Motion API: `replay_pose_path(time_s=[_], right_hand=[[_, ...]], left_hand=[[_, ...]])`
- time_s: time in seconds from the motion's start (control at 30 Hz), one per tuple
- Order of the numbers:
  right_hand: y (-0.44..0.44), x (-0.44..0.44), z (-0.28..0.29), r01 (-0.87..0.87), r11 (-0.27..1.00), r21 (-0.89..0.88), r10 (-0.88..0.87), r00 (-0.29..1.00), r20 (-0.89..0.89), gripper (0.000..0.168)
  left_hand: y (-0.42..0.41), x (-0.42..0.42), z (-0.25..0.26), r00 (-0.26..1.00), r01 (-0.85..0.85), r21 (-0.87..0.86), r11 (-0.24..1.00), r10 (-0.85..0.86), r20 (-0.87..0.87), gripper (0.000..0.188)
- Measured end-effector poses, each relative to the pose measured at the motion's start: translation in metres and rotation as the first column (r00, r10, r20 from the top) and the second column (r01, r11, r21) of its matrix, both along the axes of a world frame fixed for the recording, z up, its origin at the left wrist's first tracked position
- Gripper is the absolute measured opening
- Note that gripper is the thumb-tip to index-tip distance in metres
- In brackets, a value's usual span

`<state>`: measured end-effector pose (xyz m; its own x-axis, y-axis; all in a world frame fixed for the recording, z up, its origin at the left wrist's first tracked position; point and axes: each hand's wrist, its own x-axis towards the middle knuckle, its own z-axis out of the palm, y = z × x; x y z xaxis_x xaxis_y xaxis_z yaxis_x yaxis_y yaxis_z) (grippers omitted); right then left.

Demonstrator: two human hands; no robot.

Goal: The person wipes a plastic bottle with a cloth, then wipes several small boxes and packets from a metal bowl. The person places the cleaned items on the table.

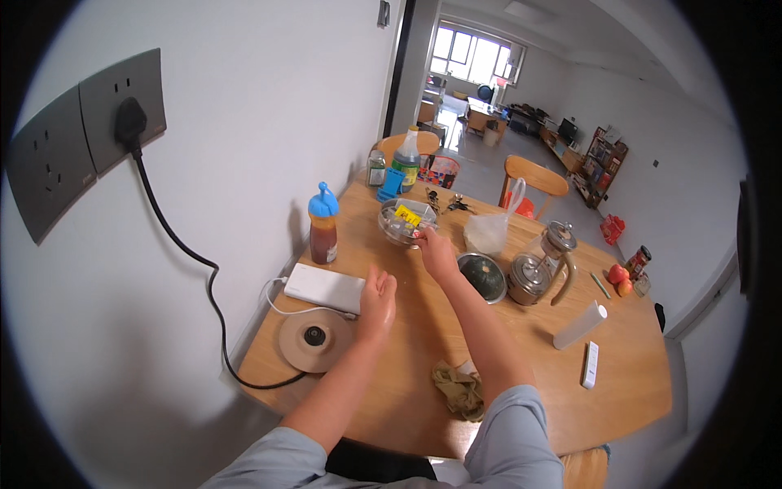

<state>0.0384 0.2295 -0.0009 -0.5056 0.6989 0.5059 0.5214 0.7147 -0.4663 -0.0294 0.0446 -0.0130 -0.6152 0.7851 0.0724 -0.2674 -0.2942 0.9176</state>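
My right hand (437,252) reaches to the near right rim of a clear bowl (391,232). Its fingers are bent together there. Whether they grip the rim or a small item in the bowl, I cannot tell. Inside the bowl lie packets, one with a yellow label (407,214). My left hand (378,304) is raised, empty, over the right end of a white power bank (324,287), its fingers loosely extended. A white cable (269,299) runs from that power bank. Close to my right forearm sits a dark green squash (482,276) in a metal bowl (500,293).
On the wooden table (409,348) stand a round kettle base (293,345), blue-capped bottle (324,235), glass kettle (530,278), white bag (486,232) and white cylinder (577,327). A crumpled cloth (458,391) and remote (590,365) lie nearer. A black cord (211,305) hangs left.
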Motion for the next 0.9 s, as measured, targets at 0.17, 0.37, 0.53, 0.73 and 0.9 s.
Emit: replay_pose_path(time_s=[0.17,0.37,0.53,0.73,0.9], right_hand=[[-0.065,0.055,0.018,-0.117,0.993,0.003,0.116,0.993,0.011,0.012],[-0.118,0.125,-0.003,-0.179,0.984,0.008,0.179,0.984,-0.013,0.013],[-0.152,0.171,-0.007,-0.181,0.984,-0.012,0.181,0.983,0.017,0.012],[-0.170,0.197,-0.009,-0.159,0.987,-0.037,0.160,0.987,0.019,0.013],[-0.171,0.201,-0.023,-0.178,0.984,-0.021,0.177,0.983,-0.052,0.012]], left_hand=[[0.002,-0.003,-0.009,0.988,-0.102,0.021,0.995,0.104,-0.115,0.066],[0.010,-0.015,-0.028,0.887,-0.222,0.020,0.975,0.210,-0.411,0.058],[0.000,-0.002,-0.016,0.872,0.127,-0.143,0.982,-0.179,-0.455,0.052],[-0.005,0.019,-0.020,0.792,0.222,-0.186,0.957,-0.288,-0.538,0.049],[-0.001,0.018,-0.031,0.701,0.180,-0.307,0.935,-0.341,-0.627,0.047]])
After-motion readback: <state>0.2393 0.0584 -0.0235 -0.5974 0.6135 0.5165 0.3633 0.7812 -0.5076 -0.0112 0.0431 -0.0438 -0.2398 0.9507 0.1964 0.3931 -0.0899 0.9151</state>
